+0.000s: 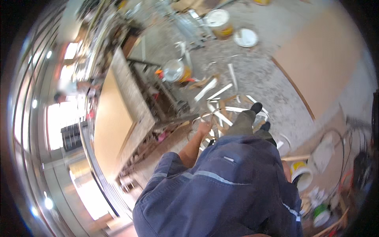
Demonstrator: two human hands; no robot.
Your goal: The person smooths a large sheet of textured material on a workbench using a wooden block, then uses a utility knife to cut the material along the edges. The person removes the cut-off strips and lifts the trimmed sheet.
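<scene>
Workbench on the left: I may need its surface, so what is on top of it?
A tan board covers much of the workbench, whose worn grey top shows along the board's right edge. Whatever lies beneath the board is hidden.

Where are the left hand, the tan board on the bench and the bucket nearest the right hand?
Left hand [204, 128]: head view, upper side.
Tan board [112, 118]: head view, broad face.
Bucket [298, 166]: head view, yellow outer side.

I note scuffed grey concrete floor [272, 85] ahead of me. To my left: worn workbench [127, 81] carrying a tan sheet [112, 126]. Beyond it, I record washed-out windows [91, 195] and small, glaring lamps [48, 203].
</scene>
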